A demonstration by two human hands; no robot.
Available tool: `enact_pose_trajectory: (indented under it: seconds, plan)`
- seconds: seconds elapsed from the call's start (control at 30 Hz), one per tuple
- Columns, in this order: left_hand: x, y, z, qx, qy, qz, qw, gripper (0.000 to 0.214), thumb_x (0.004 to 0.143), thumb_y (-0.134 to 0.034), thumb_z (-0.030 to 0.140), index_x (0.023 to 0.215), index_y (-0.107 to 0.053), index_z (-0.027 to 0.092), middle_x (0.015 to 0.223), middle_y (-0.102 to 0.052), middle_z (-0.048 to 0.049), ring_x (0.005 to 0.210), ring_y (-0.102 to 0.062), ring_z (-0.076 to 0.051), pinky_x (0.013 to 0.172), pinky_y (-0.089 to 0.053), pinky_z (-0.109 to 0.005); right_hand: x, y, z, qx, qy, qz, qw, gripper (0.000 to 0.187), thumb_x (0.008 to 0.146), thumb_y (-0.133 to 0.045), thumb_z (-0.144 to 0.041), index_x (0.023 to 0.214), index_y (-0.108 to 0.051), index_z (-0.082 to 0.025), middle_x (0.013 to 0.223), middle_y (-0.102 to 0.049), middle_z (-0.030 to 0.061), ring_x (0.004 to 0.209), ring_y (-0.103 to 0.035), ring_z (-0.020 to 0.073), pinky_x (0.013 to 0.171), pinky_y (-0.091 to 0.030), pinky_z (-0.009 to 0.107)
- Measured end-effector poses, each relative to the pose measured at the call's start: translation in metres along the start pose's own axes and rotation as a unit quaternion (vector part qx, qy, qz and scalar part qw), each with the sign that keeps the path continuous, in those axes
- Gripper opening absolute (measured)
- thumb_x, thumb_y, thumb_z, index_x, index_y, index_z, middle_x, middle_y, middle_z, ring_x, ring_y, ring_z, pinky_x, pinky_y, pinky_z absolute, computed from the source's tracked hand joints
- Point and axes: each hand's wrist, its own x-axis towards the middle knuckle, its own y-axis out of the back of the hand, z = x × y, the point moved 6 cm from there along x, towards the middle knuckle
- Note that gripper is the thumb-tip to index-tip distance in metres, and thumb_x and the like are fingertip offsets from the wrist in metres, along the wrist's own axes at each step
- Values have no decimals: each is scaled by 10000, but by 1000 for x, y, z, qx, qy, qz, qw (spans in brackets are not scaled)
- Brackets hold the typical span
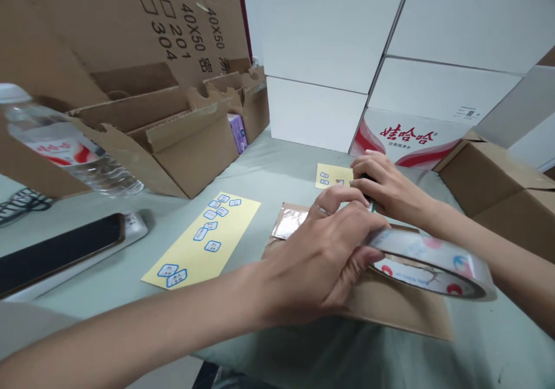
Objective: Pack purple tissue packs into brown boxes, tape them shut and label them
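My left hand (323, 256) is wrapped round the near side of a roll of clear tape (433, 265), which rests on a flat brown cardboard parcel (390, 305). A strip of shiny tape (291, 222) lies across the parcel's far left corner. My right hand (385, 189) is closed on a small dark object with a green tip, mostly hidden by the fingers, at the far edge of the parcel. A small yellow sticker sheet (333, 175) lies just beyond the right hand.
A long yellow sticker sheet (203, 239) lies to the left. A phone (56, 253) and a water bottle (65, 149) are at far left, before open cardboard boxes (173, 129). White boxes (390, 59) stand behind; a brown box (498, 192) is at right.
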Motion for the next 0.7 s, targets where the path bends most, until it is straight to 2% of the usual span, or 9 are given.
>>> enact_pose_trajectory:
  seconds: [0.1, 0.23, 0.4, 0.53, 0.7]
  plan:
    - [1, 0, 0, -31, 11, -3, 999, 247, 995, -416, 210, 1129, -574, 75, 1055, -634, -128, 1180, -473, -214, 1062, -394, -335, 0, -2, -1, -14, 1, 3, 1000, 152, 949, -408, -84, 980, -489, -209, 988, -517, 98, 1004, -487, 235, 887, -487, 473]
    - [1, -1, -6, -46, 40, 17, 998, 184, 997, -412, 208, 1110, -543, 146, 1129, -635, -114, 1158, -534, -204, 1067, -386, -363, -2, 1, -7, -1, 15, -8, 1000, 120, 967, -407, -137, 1008, -499, -202, 1037, -515, 120, 1076, -475, 256, 930, -467, 480]
    - [-2, -3, -10, -35, 73, 18, 997, 188, 998, -376, 225, 1091, -514, 138, 1083, -645, -120, 1070, -559, -226, 1064, -382, -411, -13, 5, -6, 6, 20, -7, 1000, 114, 973, -417, -163, 1016, -513, -206, 1023, -508, 117, 1073, -482, 257, 937, -456, 477]
    - [-1, -5, -10, -41, 89, -5, 995, 165, 996, -357, 230, 1020, -502, 156, 1046, -638, -117, 1033, -550, -227, 1038, -398, -406, -23, 1, -1, -1, -14, -1, 1000, 132, 971, -416, -172, 1009, -530, -226, 1018, -544, 107, 1069, -509, 253, 966, -435, 489]
    - [-2, -3, -14, -87, 137, 7, 987, 186, 997, -342, 248, 978, -514, 177, 956, -640, -78, 953, -565, -207, 947, -441, -363, -49, 2, 21, 13, -107, 26, 994, 135, 945, -444, -206, 896, -568, -230, 972, -585, 85, 1011, -555, 250, 947, -427, 482]
